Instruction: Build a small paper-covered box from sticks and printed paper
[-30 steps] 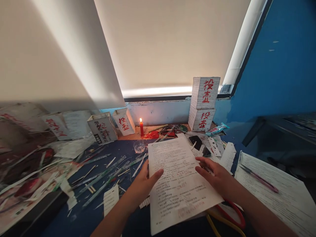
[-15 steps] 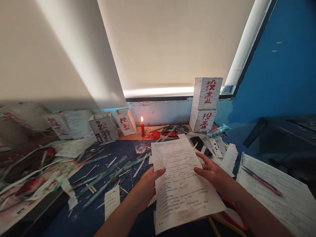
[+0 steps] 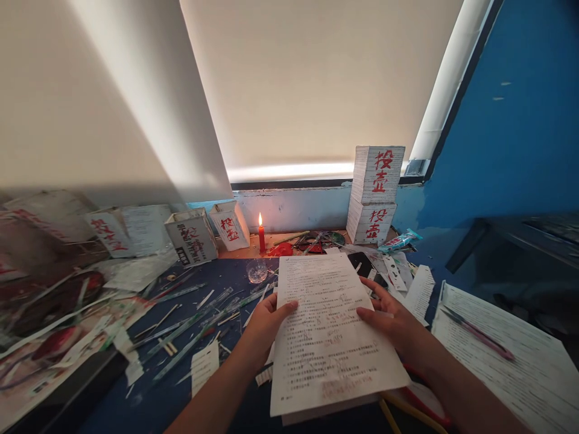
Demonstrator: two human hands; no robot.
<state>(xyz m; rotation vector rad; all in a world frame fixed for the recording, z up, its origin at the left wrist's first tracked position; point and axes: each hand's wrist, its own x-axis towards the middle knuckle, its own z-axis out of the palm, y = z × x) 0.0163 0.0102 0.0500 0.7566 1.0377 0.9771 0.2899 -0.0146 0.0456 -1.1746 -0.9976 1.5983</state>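
A printed sheet of paper (image 3: pixel 325 337) with faint red handwriting is held up in front of me, and more paper shows under its lower edge. My left hand (image 3: pixel 266 328) is closed on its left edge, thumb on top and fingers hidden beneath. At the right edge my right hand (image 3: pixel 389 319) grips the sheet, its thumb over the margin and a finger stretched out beyond. Behind the sheet lies a dark phone (image 3: pixel 360 265), partly covered. Red-handled scissors (image 3: pixel 427 401) lie partly hidden under my right forearm.
A lit red candle (image 3: pixel 262 238) stands behind a small glass dish (image 3: pixel 257 271). Paper boxes (image 3: pixel 373 223) with red characters are stacked at the back right. Strips and sticks litter the left side. A craft knife (image 3: pixel 479 333) rests on papers (image 3: pixel 520 367) at right.
The sheet has turned slightly and its lower edge has shifted left and up. My left hand has moved a little to the left with it. Both hands still hold the paper.
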